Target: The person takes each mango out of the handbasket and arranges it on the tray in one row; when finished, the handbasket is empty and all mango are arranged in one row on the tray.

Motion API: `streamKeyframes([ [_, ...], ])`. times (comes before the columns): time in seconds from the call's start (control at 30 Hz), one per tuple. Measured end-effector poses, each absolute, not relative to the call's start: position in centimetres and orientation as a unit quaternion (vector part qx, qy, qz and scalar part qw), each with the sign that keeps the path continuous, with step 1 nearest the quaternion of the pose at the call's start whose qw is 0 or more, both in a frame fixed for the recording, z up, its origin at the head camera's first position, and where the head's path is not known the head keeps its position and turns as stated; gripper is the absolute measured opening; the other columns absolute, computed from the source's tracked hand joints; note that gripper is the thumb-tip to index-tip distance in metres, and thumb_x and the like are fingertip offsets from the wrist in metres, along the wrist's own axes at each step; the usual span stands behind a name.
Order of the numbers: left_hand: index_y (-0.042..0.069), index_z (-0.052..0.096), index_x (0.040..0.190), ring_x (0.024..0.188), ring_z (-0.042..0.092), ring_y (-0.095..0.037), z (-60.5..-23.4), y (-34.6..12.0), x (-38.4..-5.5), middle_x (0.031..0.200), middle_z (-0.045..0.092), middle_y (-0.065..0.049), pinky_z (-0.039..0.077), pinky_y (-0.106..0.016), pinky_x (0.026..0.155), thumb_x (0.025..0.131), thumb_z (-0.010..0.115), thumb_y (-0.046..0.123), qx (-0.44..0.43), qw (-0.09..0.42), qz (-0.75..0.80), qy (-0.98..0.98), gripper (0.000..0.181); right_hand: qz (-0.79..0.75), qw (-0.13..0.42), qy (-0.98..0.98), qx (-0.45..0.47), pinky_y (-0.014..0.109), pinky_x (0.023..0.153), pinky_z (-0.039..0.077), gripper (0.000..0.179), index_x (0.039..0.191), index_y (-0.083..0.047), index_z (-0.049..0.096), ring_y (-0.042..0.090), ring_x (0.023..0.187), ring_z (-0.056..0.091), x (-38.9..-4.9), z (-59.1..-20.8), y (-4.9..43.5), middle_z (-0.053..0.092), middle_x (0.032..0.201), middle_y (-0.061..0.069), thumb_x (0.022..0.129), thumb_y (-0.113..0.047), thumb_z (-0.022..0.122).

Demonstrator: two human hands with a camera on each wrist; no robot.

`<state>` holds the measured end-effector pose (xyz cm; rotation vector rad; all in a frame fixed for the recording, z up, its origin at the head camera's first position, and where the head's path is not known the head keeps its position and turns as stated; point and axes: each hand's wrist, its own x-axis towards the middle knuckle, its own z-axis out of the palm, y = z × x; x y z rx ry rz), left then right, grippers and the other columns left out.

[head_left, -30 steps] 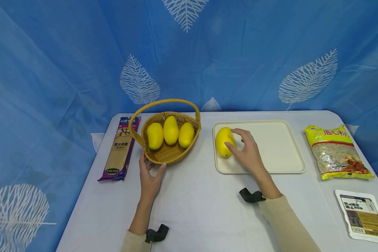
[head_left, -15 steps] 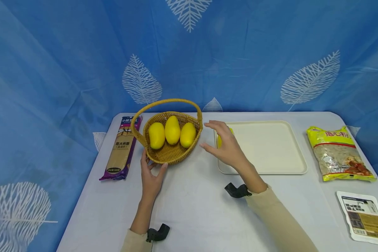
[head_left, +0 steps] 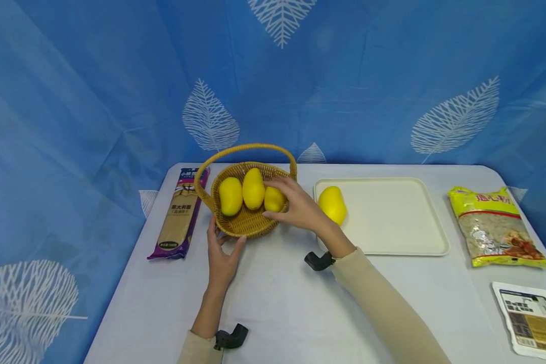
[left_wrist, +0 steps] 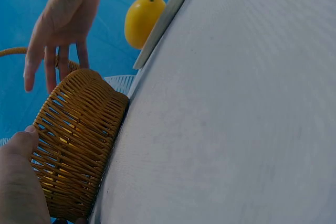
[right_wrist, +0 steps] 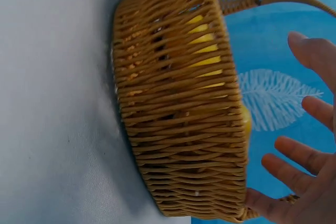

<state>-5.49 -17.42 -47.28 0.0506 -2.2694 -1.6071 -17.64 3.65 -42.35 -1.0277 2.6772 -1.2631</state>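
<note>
A wicker basket (head_left: 250, 230) with a tall arched handle holds three yellow mangoes: a left one (head_left: 230, 196), a middle one (head_left: 253, 189) and a right one (head_left: 274, 200). My left hand (head_left: 222, 260) grips the basket's front left side; in the left wrist view its thumb (left_wrist: 23, 142) lies at the rim. Over the basket's right side my right hand (head_left: 300, 208) reaches in, thumb and fingers spread around the right mango, which they partly cover. The right wrist view has its fingers (right_wrist: 299, 153) apart above the rim. Another mango (head_left: 332, 203) lies on the cream tray (head_left: 396, 217).
A pack of spaghetti (head_left: 177, 215) lies left of the basket. On the right are a yellow bag of pasta (head_left: 496, 227) and a flat white-edged packet (head_left: 530, 321). A blue leaf-patterned cloth (head_left: 346, 101) hangs behind the white table (head_left: 273, 303).
My right hand has let go of the mango on the tray and moved left to the right mango in the basket. My left hand has stayed at the basket.
</note>
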Motion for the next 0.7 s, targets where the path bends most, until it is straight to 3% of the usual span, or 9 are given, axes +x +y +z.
streamKeyframes([
  [0.37,-0.002,0.011,0.155,0.135,0.036,-0.046,-47.1,-17.3,-5.6,0.155,0.022,-0.029,0.04,-0.061,0.104,0.091,0.069,0.007,0.011,0.176,-0.572,-0.801,0.087,-0.251,0.003,0.89,-0.382,0.049,0.099,0.051,0.069,0.141,-0.019,0.051,0.03,0.135,0.042,-20.0,-42.7,3.1,0.046,0.145,0.011,0.082,-0.044,0.076],
  [0.7,-0.001,0.011,0.155,0.136,0.036,-0.044,-47.3,-17.4,-5.5,0.156,0.022,-0.027,0.04,-0.06,0.104,0.091,0.069,0.008,0.022,0.176,-0.564,-0.806,0.087,-0.198,0.041,0.896,-0.394,0.047,0.108,0.044,0.067,0.138,-0.018,0.056,0.029,0.135,0.045,-20.9,-42.3,2.6,0.049,0.145,0.009,0.081,-0.048,0.077],
])
